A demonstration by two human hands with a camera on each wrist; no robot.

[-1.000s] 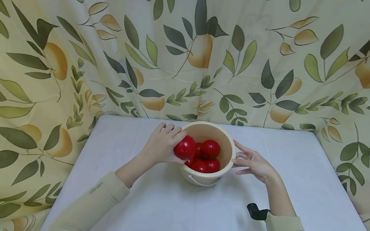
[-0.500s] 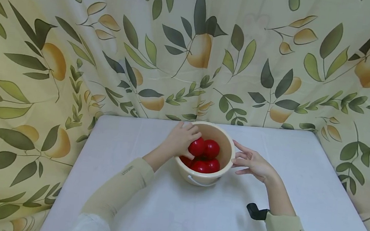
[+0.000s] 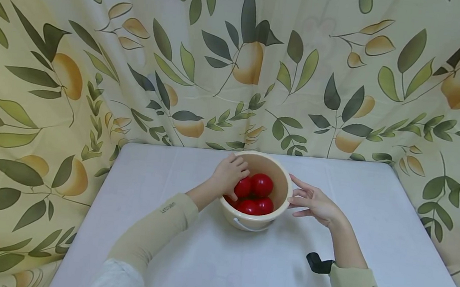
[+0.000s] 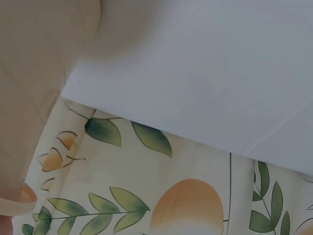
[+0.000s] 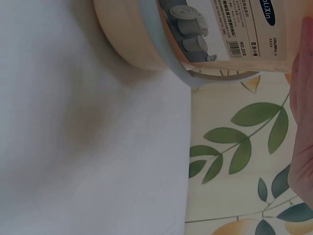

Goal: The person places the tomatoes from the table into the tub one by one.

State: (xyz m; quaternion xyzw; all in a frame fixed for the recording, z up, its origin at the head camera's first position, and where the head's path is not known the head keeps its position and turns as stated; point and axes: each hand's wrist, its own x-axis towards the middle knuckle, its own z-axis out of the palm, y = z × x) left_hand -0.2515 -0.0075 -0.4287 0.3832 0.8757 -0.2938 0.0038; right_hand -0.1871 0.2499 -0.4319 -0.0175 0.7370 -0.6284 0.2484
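Observation:
A cream bucket (image 3: 230, 217) with a white handle stands near the table's back edge. My left hand (image 3: 228, 175) reaches over its left rim, fingers and thumb curved round a red apple (image 3: 243, 188) inside. Several more shiny red apples lie in the bucket, one of them (image 3: 262, 185) just right of the held one. On the outside right wall rest the fingertips of my right hand (image 3: 315, 204), its fingers fairly straight and spread. The left wrist view shows mostly the bucket's side (image 4: 34, 88); in the right wrist view its printed label (image 5: 234, 29) appears beside the right hand (image 5: 302, 112).
A white cloth covers the table (image 3: 217, 264). Behind and to the sides hangs a curtain (image 3: 309, 114) printed with leaves and fruit. A black wrist mount (image 3: 319, 263) sticks out from the right sleeve.
My left hand has moved right over the rim with the apple and lowered it among the others inside the bucket. The right hand and bucket stay in place.

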